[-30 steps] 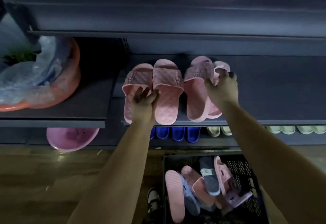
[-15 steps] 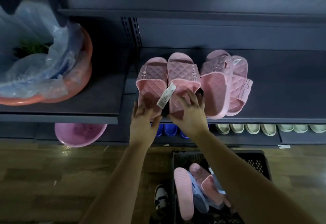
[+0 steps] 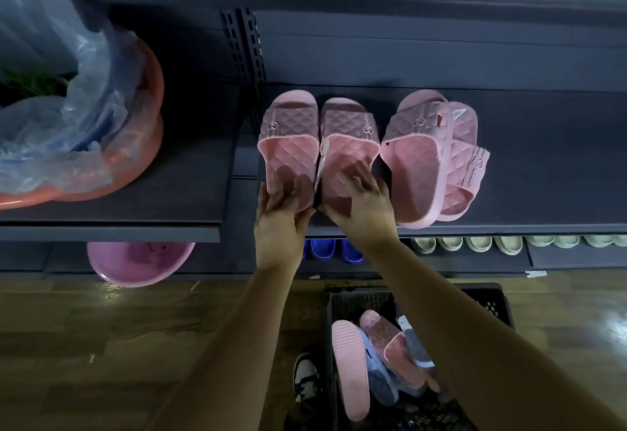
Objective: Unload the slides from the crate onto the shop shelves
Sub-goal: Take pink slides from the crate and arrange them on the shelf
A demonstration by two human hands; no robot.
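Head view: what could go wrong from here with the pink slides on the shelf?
1. The overlapped pair lies with heels at the shelf edge; a nudge from the right hand could tip it off.
2. The tag hangs between the left slide and right slide; pushing them together may pinch it.

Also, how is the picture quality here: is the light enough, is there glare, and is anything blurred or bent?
Head view: dim light, the dark shelf loses detail; head view: bright glare patches on the floor; head view: fingers of the right hand on the pink slide look softly blurred; shelf lines bow slightly from the wide angle.
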